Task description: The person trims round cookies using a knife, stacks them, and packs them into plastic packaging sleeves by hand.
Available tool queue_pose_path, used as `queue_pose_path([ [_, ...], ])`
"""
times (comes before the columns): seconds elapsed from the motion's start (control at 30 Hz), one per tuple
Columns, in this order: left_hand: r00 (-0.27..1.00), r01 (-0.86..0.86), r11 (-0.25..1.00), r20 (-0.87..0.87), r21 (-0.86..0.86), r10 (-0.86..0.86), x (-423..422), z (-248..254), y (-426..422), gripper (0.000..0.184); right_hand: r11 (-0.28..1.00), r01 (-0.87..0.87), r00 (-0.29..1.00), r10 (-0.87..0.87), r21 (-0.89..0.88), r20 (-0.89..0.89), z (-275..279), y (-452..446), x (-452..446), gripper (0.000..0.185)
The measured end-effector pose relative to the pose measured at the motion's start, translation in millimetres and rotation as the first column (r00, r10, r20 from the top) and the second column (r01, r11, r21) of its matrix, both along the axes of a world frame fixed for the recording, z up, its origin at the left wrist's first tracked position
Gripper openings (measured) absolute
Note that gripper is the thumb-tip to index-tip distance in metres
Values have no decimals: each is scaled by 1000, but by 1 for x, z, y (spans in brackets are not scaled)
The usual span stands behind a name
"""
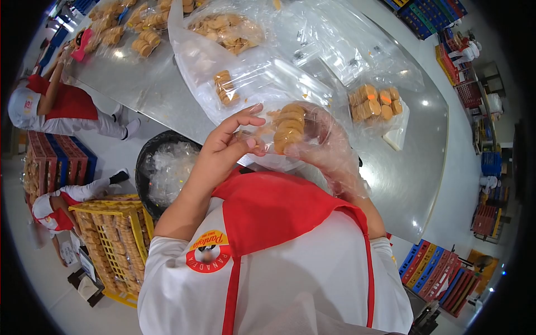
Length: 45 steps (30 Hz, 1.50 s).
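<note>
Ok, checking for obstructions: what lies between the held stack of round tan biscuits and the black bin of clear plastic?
The left hand and wrist, with the shiny metal table's edge below, in the head view.

A steel table [405, 184] with a curved-looking edge stretches from ten to four o'clock, bright glare spots on its surface. Pale, smooth floor [459, 151] surrounds it. A black bin [143, 167] stands at nine o'clock, red and blue crates [58, 162] beyond; yellow crates [109, 234] sit at eight. Multicoloured crate stacks [430, 272] rise at four, blue bins [491, 163] at three.
</note>
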<state>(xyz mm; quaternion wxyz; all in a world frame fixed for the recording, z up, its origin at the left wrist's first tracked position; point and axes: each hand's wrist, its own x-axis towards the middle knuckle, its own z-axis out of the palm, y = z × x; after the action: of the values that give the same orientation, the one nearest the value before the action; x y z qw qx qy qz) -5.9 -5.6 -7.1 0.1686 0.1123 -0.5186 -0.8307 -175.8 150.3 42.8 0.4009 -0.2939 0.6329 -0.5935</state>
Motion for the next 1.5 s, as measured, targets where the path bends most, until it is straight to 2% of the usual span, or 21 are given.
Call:
queue_pose_path([
  [0.07, 1000, -12, 990, -6, -138, 12, -4, -1, 1, 52, 994, -15, 943, 49, 104, -330, 2, 1, -3, 77],
  [0.17, 998, -40, 968, -57, -250, 26, -5, -16, -2, 66, 976, 5, 822, 119, 216, -557, 33, 0, 5, 76],
  [0.27, 995, -4, 968, 93, -250, 28, -4, -1, 1, 79, 997, -21, 542, 73, 74, -837, 26, 5, 3, 74],
  [0.37, 996, -51, 887, 44, -460, 80, -6, 2, 0, 86, 997, -56, 464, 72, 52, -883, 35, 5, 6, 74],
  [0.47, 995, -32, 789, 58, -613, 85, -5, -8, -8, 90, 998, -58, 568, 6, -33, -823, 23, 10, 4, 74],
  [0.57, 978, -137, 609, -10, -781, 208, -7, 2, -2, 90, 993, -119, 572, 68, 0, -818, 23, 13, 1, 83],
  [0.67, 990, -110, 661, -25, -742, 137, -10, 5, 0, 91, 991, -118, 566, 125, 69, -815, 24, 11, 7, 73],
  [0.77, 998, -54, 681, -47, -730, 28, -12, 7, -2, 92, 995, -99, 419, 50, 9, -907, 30, 12, 7, 77],
  [0.87, 997, -73, 708, -38, -702, 64, -8, -2, -4, 93, 996, -85, 482, 63, 25, -874, 24, 15, 3, 82],
  [0.9, 995, -78, 743, -8, -664, 98, -6, -11, -6, 91, 996, -73, 628, 12, -43, -778, 20, 16, 1, 84],
  [0.97, 987, -91, 807, 55, -584, 150, 2, -31, -12, 88, 985, -9, 853, -83, -174, -515, 12, 18, -6, 86],
  [1.03, 985, -152, 927, 22, -342, 170, 10, -29, -13, 88, 983, 60, 990, -80, -173, -115, 22, 16, -6, 86],
  [1.07, 984, -171, 963, 11, -209, 177, 14, -27, -12, 88, 981, 95, 992, -80, -170, 97, 26, 16, -6, 85],
  [1.1, 980, -193, 974, 24, -115, 197, 18, -22, -11, 94, 979, 114, 981, -84, -167, 177, 25, 17, -8, 83],
  [1.17, 950, -307, 945, 21, -117, 311, 28, -31, -13, 96, 979, 134, 937, -74, -155, 340, 19, 19, -12, 80],
  [1.3, 844, -535, 836, -34, -121, 535, 60, -62, -29, 95, 984, 97, 908, -26, -148, 419, 9, 20, -15, 74],
  [1.4, 733, -674, 737, 83, -52, 675, 91, -78, -36, 91, 991, 69, 909, -14, -117, 416, 7, 15, -11, 73],
  [1.43, 687, -717, 692, 85, -86, 722, 103, -95, -40, 88, 992, 64, 912, -15, -105, 409, 4, 13, -9, 73],
  [1.5, 536, -823, 557, 169, -113, 827, 124, -128, -44, 86, 996, 55, 918, -20, -77, 395, -1, 9, -7, 74],
])
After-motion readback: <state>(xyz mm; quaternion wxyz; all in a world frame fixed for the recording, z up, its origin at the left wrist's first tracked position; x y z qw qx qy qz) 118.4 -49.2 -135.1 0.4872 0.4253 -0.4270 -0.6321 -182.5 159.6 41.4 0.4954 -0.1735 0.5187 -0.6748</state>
